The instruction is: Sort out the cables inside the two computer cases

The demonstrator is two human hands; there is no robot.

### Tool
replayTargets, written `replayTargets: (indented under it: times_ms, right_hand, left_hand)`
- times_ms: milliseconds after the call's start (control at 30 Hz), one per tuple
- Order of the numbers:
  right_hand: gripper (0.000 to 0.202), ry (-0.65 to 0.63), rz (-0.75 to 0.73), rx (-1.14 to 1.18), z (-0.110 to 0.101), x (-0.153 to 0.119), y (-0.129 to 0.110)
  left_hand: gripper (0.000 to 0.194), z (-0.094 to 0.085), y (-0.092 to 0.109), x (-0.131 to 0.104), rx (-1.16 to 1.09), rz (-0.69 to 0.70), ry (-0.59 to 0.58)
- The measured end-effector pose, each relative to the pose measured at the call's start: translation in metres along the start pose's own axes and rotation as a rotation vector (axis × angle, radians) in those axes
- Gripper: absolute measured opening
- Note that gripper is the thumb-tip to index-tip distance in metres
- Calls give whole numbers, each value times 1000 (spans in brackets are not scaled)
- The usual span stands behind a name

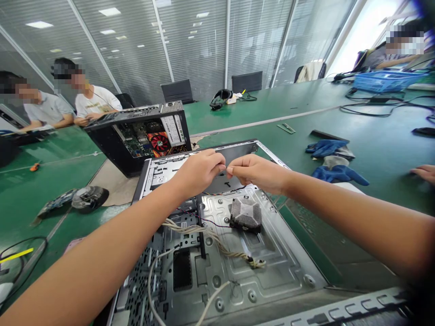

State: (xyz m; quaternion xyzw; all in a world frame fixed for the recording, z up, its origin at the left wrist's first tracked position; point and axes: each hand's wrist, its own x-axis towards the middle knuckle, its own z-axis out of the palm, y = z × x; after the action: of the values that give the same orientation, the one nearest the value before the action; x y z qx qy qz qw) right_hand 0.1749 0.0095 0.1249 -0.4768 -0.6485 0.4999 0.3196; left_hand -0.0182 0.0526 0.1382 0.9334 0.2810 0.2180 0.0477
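- Lying flat and open on the green table (pixel 288 102), beneath both hands: a computer case (pixel 282 262) of bare pressed metal.
- Probably stiff and fairly heavy as a whole, with thin, perhaps sharp edges; best taken by the folded outer rails, never by loose wiring.
- Over the far part of the case, the left hand (pixel 204 170), fingers curled together, thumb against forefinger; impossible to tell of anything pinched there.
- Facing it, the right hand (pixel 254 174), thumb and forefinger together in a pinch; touching the left or just short of it, cannot tell which; no held item discernible.
- Inside the case, nearer the right hand, a finned cooler (pixel 245 212): likely compact and solid, with fins easily bent; better held by the dark base.
- Across the metal floor, a twisted cable bundle (pixel 220 244), apparently limp and light; best held near the plug end.
- Just beyond, upright, a second computer tower (pixel 142 113).
- To the right, blue gloves (pixel 328 149); at the edge, another person's hand (pixel 424 173).
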Motion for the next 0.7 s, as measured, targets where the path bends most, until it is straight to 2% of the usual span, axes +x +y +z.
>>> replayTargets:
  times_ms: [167,533,700]
  right_hand:
    - [17,7,-16,-71,-1,1,1]
    - [29,-16,-14,168,1,-1,-6]
    - [23,9,-45,60,0,1,0]
  left_hand:
    - [17,-1,0,1,-94,-4,-7]
    - [7,-4,-1,-2,-40,41,75]
    - [9,-3,-1,-1,-60,68,86]
